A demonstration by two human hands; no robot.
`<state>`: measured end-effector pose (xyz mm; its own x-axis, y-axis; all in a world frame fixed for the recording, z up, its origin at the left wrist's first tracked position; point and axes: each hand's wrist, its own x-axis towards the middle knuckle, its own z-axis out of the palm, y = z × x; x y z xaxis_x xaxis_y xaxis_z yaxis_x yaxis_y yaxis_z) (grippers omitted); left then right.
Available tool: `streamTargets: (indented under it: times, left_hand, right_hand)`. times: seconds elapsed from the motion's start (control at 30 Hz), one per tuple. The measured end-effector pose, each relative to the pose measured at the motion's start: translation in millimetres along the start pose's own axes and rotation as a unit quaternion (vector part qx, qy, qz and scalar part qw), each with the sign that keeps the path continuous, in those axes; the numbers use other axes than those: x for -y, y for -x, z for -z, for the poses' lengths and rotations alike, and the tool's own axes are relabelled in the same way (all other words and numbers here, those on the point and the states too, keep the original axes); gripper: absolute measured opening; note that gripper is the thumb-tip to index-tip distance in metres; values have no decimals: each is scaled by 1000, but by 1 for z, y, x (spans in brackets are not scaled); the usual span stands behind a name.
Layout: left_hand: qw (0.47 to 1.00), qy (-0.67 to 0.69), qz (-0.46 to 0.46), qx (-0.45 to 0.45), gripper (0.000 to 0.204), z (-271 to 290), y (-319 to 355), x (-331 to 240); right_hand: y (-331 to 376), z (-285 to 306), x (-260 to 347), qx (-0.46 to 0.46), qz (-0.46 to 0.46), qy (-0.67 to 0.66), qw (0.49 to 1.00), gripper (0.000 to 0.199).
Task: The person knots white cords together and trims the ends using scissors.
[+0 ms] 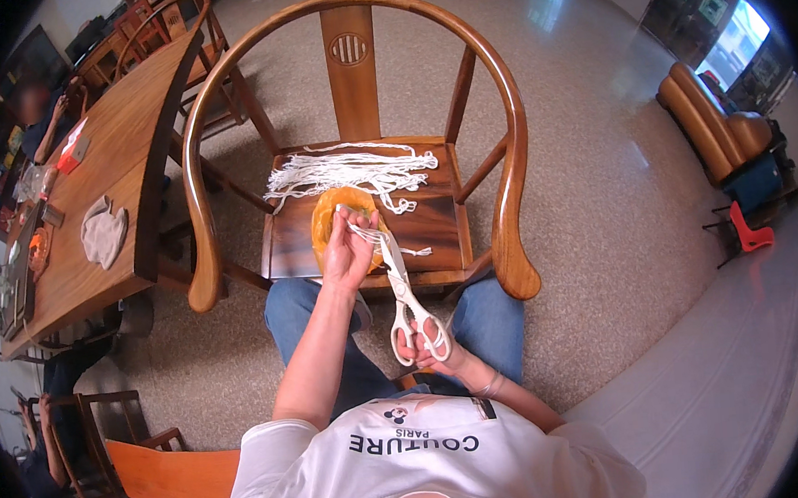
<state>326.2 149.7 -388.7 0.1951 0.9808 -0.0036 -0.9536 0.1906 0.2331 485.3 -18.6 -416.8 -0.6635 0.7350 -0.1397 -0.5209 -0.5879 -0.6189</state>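
My left hand (350, 250) is closed, with strands of white cord (370, 235) pinched in its fingers. Scissors (402, 286) with white handles are in my right hand (435, 346), its fingers through the loops. The blades point away from me and reach up beside the pinched strands; whether they touch the cord I cannot tell. Under and behind my left hand lies a round orange-yellow thing (331, 207), partly hidden, its kind unclear. Beyond it a loose bundle of white cords (343, 171) is spread across the wooden chair seat (292, 247).
The chair's curved armrest (507, 103) loops around the seat. On the left stands a long wooden table (121, 111) with a cloth cap (104, 233) on it. Two people sit near the table. A brown leather armchair (714, 125) and a small red chair (750, 228) stand at right.
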Motion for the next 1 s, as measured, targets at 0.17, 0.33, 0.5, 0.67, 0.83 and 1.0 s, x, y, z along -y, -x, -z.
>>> streamTargets:
  times: [0.17, 0.33, 0.5, 0.67, 0.83, 1.0]
  left_hand:
    - [1000, 19, -1, -17, 15, -4, 2, 3]
    - [998, 52, 28, 21, 14, 2, 4, 3]
    - [995, 84, 40, 19, 15, 5, 2, 5]
    - [996, 91, 23, 0, 14, 9, -1, 2]
    - [996, 85, 29, 21, 14, 11, -1, 3]
    - [996, 73, 42, 27, 16, 9, 3, 4]
  right_hand:
    - [-3, -1, 0, 10, 4, 1, 1000, 65]
    - [-5, -3, 3, -12, 1, -9, 1000, 64]
    - [-5, 0, 2, -5, 3, -13, 1000, 65]
    - [-2, -2, -4, 6, -13, -27, 1000, 66]
    - [-4, 0, -7, 14, -15, -44, 999, 64]
    - [-4, -2, -3, 13, -12, -35, 999, 64]
